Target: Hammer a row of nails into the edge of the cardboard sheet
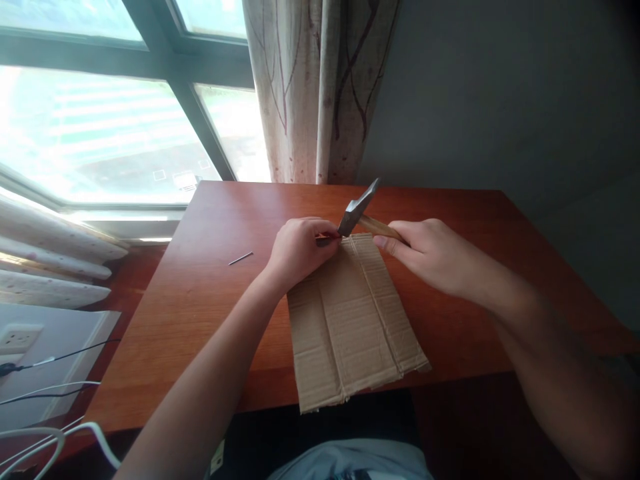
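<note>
A flat piece of brown cardboard (350, 320) lies on the reddish wooden table (200, 293), its near edge hanging over the table's front. My left hand (300, 250) rests on the cardboard's far left corner, fingers pinched on a small thing, probably a nail, mostly hidden. My right hand (430, 253) grips the wooden handle of a hammer (360, 210). The metal hammer head sits just above my left fingertips at the cardboard's far edge.
A loose nail (241, 258) lies on the table to the left. A window (100, 120) and a patterned curtain (315, 87) stand behind the table. A white power socket (20, 337) with cables sits at lower left. A grey wall is at right.
</note>
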`<state>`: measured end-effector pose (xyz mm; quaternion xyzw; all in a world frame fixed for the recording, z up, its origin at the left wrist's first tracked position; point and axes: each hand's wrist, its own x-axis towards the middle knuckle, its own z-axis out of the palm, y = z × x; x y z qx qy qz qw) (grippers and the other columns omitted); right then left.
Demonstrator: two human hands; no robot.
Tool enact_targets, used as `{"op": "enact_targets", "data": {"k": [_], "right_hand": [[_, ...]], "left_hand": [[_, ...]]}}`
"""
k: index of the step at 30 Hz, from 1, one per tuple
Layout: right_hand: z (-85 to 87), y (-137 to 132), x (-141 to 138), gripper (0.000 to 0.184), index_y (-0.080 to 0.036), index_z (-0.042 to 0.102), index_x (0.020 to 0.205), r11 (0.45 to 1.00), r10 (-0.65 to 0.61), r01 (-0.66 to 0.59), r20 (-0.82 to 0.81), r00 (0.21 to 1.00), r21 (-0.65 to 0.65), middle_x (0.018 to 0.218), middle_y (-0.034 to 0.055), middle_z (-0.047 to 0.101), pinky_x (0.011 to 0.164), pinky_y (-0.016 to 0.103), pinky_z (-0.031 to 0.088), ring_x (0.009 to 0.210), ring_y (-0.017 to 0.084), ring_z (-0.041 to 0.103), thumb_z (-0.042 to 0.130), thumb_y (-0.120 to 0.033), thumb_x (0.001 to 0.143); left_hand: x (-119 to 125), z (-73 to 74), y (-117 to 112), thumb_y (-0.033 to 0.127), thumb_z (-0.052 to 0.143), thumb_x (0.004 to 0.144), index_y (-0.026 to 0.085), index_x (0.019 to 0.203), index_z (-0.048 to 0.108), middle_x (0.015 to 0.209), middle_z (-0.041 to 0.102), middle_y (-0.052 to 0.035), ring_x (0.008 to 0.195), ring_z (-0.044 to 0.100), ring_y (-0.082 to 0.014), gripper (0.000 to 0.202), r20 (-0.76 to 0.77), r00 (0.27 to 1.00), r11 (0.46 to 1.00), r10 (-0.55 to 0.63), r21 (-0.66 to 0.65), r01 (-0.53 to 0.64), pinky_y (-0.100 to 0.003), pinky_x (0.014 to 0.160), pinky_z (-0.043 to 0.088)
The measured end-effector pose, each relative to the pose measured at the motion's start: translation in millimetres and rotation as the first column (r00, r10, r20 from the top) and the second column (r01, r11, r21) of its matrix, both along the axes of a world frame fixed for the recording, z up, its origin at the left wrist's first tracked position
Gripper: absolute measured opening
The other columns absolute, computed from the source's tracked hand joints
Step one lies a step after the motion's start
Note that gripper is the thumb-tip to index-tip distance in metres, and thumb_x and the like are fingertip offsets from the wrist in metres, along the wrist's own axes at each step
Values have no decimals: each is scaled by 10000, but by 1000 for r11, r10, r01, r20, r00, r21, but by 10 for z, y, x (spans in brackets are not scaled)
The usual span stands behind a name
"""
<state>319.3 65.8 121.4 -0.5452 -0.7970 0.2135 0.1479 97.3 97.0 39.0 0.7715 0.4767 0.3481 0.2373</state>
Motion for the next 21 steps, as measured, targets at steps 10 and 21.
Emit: {"op": "enact_targets", "data": {"k": [10,21], "right_hand": [[4,1,20,460,-216,397,596,1000,-7,7,-17,1000,22,515,-44,423,484,302,208,470,106,350,550,-473,945],[82,-13,21,434,-213,379,639,999,-14,16,47,999,-29,560,-41,438,511,294,235,509,104,370,478,-465,978]], "left_hand": [[-3,40,-35,230,620,814,208,935,752,971,763,-40,885,703,-200,180,-47,999,1000,-22,15,23,-300,798,556],[-147,228,-65,543,700,770,258,1127,684,1061,735,-41,945,672,-262,457,-400,914,989,-68,-149,8,-334,742,497]]}}
